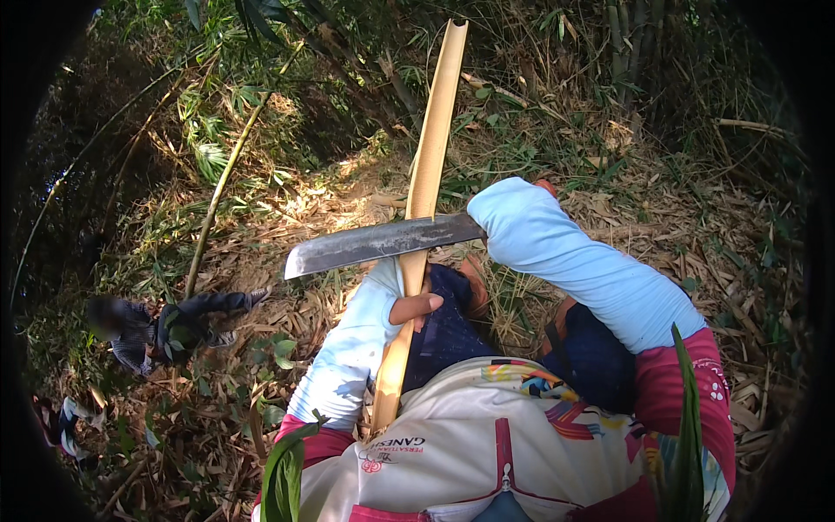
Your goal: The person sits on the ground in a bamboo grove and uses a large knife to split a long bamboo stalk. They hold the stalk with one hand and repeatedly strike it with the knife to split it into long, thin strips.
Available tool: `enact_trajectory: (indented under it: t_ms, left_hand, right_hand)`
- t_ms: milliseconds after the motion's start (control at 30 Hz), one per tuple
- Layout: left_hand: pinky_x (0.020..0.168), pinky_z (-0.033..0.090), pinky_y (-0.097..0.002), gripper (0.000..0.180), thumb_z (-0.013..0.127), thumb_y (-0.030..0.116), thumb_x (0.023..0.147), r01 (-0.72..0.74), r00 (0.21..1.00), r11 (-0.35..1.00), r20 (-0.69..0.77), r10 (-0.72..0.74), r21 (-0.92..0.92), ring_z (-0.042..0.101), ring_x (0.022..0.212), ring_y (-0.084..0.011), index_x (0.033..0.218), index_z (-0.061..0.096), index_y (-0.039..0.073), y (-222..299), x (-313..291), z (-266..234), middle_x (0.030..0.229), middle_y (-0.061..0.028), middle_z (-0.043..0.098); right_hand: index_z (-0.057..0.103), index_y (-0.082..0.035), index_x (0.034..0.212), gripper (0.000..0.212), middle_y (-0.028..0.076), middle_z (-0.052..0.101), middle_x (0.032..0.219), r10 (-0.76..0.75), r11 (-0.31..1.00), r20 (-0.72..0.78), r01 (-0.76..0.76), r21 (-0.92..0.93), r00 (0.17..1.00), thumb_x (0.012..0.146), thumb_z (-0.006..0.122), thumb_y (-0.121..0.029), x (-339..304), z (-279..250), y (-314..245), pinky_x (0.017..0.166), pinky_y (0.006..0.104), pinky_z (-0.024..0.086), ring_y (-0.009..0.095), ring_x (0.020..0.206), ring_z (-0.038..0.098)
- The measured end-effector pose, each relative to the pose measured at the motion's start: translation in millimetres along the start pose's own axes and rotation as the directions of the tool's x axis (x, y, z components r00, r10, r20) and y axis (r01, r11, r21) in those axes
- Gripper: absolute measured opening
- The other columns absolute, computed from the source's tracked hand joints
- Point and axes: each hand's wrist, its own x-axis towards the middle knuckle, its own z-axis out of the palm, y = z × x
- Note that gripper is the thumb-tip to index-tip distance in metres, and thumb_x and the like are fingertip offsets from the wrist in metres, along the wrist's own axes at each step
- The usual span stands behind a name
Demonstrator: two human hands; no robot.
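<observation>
A long split bamboo piece (435, 130), pale and hollowed like a trough, slants from near my waist up to the far top. My left hand (416, 308) is wrapped round its lower part, thumb across the front. Just beyond that hand, a machete (374, 243) with a dark broad blade lies across the bamboo, its tip toward the left. Whether the edge has bitten into the bamboo, I cannot tell. My right hand (497, 217), mostly covered by a light blue sleeve, grips the machete at its handle end; the fingers are largely hidden.
My bent legs in dark blue trousers (441, 326) are beneath the bamboo. Dry leaves and husks (261, 326) litter the ground. A person (174, 331) is at the left, near a leaning bamboo stem (228, 174). Bamboo clumps (639, 52) stand at the back right.
</observation>
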Motion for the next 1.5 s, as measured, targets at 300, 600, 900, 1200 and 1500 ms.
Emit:
enact_trajectory:
  t_ms: [300, 600, 900, 1200, 1500]
  left_hand:
    - [0.044, 0.045, -0.0270, 0.038, 0.078, 0.008, 0.073, 0.069, 0.997, 0.982, -0.051, -0.061, 0.178, 0.056, 0.047, -0.0154, 0.099, 0.053, 0.000, 9.9, -7.6, 0.9, 0.064, -0.0055, 0.054]
    - [0.048, 0.047, -0.0274, 0.062, 0.077, 0.008, 0.072, 0.006, 0.998, 0.998, -0.065, -0.001, 0.070, 0.055, 0.051, -0.0147, 0.126, 0.048, -0.003, 9.5, -9.8, -4.5, 0.068, -0.0062, 0.055]
    - [0.048, 0.045, -0.0261, 0.055, 0.074, 0.004, 0.071, 0.055, 0.996, 0.998, -0.070, -0.054, 0.013, 0.056, 0.052, -0.0139, 0.118, 0.046, 0.000, 15.5, -22.9, 8.6, 0.073, -0.0049, 0.055]
    - [0.049, 0.046, -0.0259, 0.063, 0.072, -0.001, 0.071, 0.163, 0.986, 0.984, -0.056, -0.159, 0.068, 0.056, 0.055, -0.0140, 0.128, 0.046, 0.000, -2.8, -50.4, -0.7, 0.075, -0.0057, 0.056]
    - [0.048, 0.045, -0.0256, 0.056, 0.073, -0.002, 0.070, 0.280, 0.960, 0.959, 0.001, -0.280, 0.033, 0.055, 0.054, -0.0134, 0.120, 0.049, 0.001, -28.3, -78.3, -19.1, 0.074, -0.0046, 0.054]
  right_hand:
    - [0.063, -0.008, 0.074, 0.006, 0.015, 0.063, 0.073, -0.020, 1.000, 0.140, 0.021, -0.006, 0.990, 0.068, 0.065, -0.009, -0.3, 8.5, -11.4, 0.066, 0.0469, 0.050, 0.037, 0.076, 0.066]
    - [0.064, -0.006, 0.077, 0.009, 0.016, 0.063, 0.073, 0.027, 0.998, -0.042, -0.029, -0.050, 0.999, 0.068, 0.066, -0.006, 11.2, -5.3, 1.9, 0.065, 0.0449, 0.051, 0.038, 0.075, 0.064]
    - [0.065, -0.005, 0.087, 0.016, 0.020, 0.065, 0.083, 0.334, 0.942, 0.124, -0.330, -0.056, 0.934, 0.071, 0.068, -0.006, 19.7, -5.7, 28.1, 0.071, 0.0450, 0.052, 0.039, 0.084, 0.065]
    - [0.066, -0.005, 0.089, 0.018, 0.020, 0.065, 0.085, 0.453, 0.892, 0.258, -0.432, -0.136, 0.853, 0.073, 0.071, -0.012, 40.9, -9.9, 58.7, 0.072, 0.0445, 0.052, 0.040, 0.086, 0.064]
    - [0.064, -0.007, 0.098, 0.025, 0.021, 0.066, 0.097, 0.555, 0.825, -0.157, -0.565, -0.024, 0.817, 0.076, 0.073, -0.016, 30.0, -17.8, 155.6, 0.078, 0.0441, 0.052, 0.038, 0.095, 0.065]
